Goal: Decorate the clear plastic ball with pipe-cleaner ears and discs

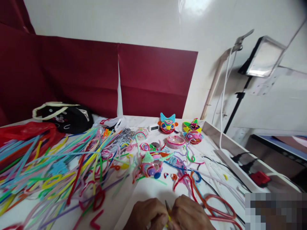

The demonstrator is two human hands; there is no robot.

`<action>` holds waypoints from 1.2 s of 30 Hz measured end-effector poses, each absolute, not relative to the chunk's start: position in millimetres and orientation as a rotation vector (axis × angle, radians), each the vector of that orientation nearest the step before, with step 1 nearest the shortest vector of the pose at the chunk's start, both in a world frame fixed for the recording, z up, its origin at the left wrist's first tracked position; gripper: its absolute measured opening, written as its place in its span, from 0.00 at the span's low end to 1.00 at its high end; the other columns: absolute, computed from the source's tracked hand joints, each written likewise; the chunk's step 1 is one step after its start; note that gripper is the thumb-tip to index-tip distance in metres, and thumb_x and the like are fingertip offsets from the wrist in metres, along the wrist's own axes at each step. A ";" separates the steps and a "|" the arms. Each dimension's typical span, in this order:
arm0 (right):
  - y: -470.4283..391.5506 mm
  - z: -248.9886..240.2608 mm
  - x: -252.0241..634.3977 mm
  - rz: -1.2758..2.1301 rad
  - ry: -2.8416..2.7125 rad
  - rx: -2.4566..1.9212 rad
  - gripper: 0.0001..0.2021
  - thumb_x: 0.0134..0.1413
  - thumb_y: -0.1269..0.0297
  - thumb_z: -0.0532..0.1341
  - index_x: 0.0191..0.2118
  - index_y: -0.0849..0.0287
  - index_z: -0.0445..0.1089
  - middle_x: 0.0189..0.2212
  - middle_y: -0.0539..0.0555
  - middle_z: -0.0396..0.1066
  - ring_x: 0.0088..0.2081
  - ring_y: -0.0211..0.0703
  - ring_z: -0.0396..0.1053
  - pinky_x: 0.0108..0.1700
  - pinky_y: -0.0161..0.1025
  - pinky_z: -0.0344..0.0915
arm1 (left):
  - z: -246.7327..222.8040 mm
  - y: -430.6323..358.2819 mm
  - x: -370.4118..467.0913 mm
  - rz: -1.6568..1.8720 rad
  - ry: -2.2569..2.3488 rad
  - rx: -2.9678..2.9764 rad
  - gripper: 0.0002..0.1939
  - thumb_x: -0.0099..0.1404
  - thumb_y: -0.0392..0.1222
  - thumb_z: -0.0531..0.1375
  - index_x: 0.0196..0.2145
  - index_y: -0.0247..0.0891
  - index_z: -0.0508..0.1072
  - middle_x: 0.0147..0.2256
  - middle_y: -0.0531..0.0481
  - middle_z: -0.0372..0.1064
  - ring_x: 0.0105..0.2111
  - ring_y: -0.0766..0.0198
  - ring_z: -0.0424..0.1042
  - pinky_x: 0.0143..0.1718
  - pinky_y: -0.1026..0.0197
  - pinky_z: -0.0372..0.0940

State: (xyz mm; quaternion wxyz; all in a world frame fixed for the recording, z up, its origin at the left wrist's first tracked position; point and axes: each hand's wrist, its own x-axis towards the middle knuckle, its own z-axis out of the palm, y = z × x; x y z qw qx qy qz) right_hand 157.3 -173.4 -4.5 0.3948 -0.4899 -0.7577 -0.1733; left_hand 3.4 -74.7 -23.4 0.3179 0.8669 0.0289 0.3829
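Observation:
At the bottom centre, my left hand [148, 213] and my right hand [189, 213] are closed close together, fingers curled. Both pinch a short yellow pipe cleaner [169, 218] between them. A dark pointed metal tip [167, 204] pokes up between the hands; the rest of that tool is hidden. Just beyond stands a clear round ornament [152, 166] covered in coiled pipe cleaners, with a pale green peak and purple and blue discs. Small coiled pieces [173, 176] lie near it. Thick orange-red loops [222, 206] rest right of my right hand.
Loose coloured pipe cleaners [72, 166] cover the left side. Two decorated figures [168, 124] [193, 131], a pink-rimmed clear bowl [176, 141] and a small white digital clock [153, 128] stand behind. A black bag [67, 118] is back left. A power strip [247, 166] and cables line the right edge.

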 end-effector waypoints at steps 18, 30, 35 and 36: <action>-187.9 11.6 156.5 -0.404 -1.975 -1.231 0.17 0.70 0.68 0.49 0.27 0.59 0.63 0.20 0.51 0.66 0.23 0.36 0.65 0.26 0.33 0.60 | -16.3 -81.5 5.7 1.082 -0.001 2.223 0.08 0.67 0.35 0.52 0.29 0.40 0.64 0.18 0.58 0.64 0.16 0.73 0.64 0.21 0.70 0.57; -201.9 16.1 153.8 -0.149 -1.997 -1.382 0.12 0.69 0.68 0.50 0.31 0.59 0.63 0.26 0.51 0.66 0.29 0.38 0.66 0.32 0.35 0.63 | -11.0 -86.9 0.3 0.918 0.125 2.143 0.12 0.69 0.39 0.53 0.28 0.37 0.68 0.20 0.55 0.67 0.19 0.72 0.67 0.25 0.70 0.59; -202.6 17.7 158.7 0.022 -1.945 -1.404 0.11 0.68 0.69 0.51 0.32 0.58 0.62 0.28 0.51 0.65 0.31 0.38 0.64 0.33 0.36 0.59 | -3.4 -84.2 -0.5 0.781 0.158 2.080 0.12 0.70 0.41 0.52 0.32 0.36 0.71 0.23 0.53 0.69 0.22 0.71 0.69 0.25 0.70 0.61; -202.5 18.9 160.3 0.049 -1.926 -1.407 0.11 0.68 0.69 0.51 0.31 0.58 0.62 0.28 0.51 0.65 0.31 0.38 0.64 0.33 0.36 0.59 | -1.6 -83.3 -0.2 0.765 0.182 2.067 0.11 0.70 0.41 0.52 0.34 0.35 0.72 0.23 0.53 0.69 0.21 0.71 0.68 0.25 0.70 0.61</action>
